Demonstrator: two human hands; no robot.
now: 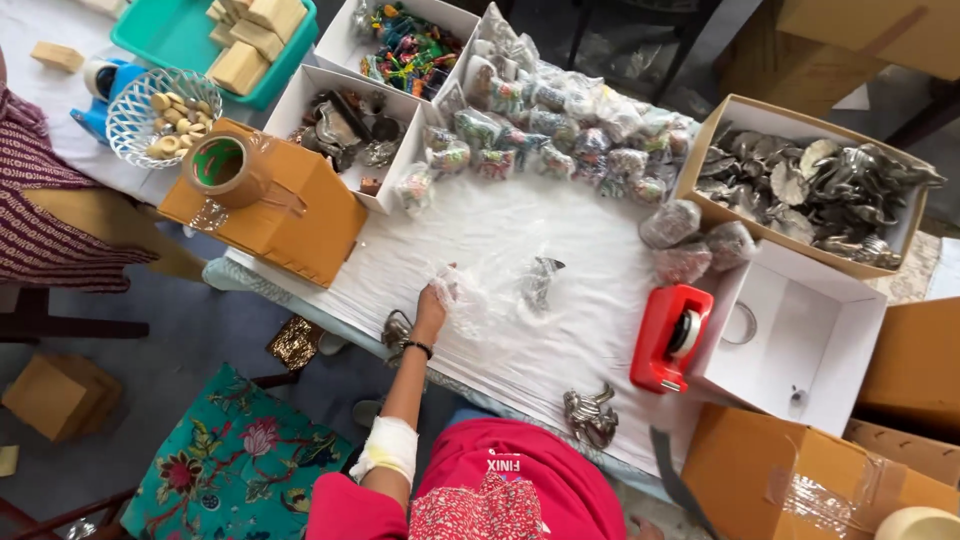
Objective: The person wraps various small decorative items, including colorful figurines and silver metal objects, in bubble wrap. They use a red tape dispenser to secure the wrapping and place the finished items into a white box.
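Head view: left hand (pixel 436 298) reaching over the white-covered table (pixel 480 230), fingers closed on the edge of a clear plastic bag (pixel 490 295). Bag lies flat, crumpled, long axis from 9 to 3 o'clock. Small metal figure (pixel 541 280) at the bag's 3 o'clock end, its long axis toward 12. Red tape dispenser (pixel 665 335) further toward 3 o'clock. Right hand not in view

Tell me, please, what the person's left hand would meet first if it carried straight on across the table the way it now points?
The left hand already touches clear plastic wrap. Straight on, it would probably reach the wrapped bundles near the table's far side, though depth is unclear.
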